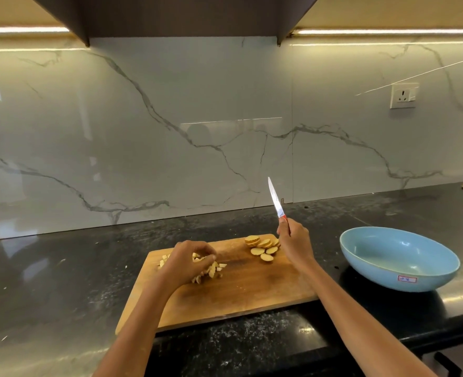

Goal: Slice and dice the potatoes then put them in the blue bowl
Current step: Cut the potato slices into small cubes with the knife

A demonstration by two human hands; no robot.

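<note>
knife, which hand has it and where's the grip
The right hand grips the knife by its red handle, blade pointing up. The left hand gathers diced potato pieces.

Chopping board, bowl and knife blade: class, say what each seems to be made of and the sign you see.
Chopping board: probably wood, matte brown with streaky grain.
Blue bowl: likely glazed ceramic or melamine, since its smooth surface shows soft highlights; the look leaves it open.
Knife blade: metal, thin, pale and reflective.
</note>
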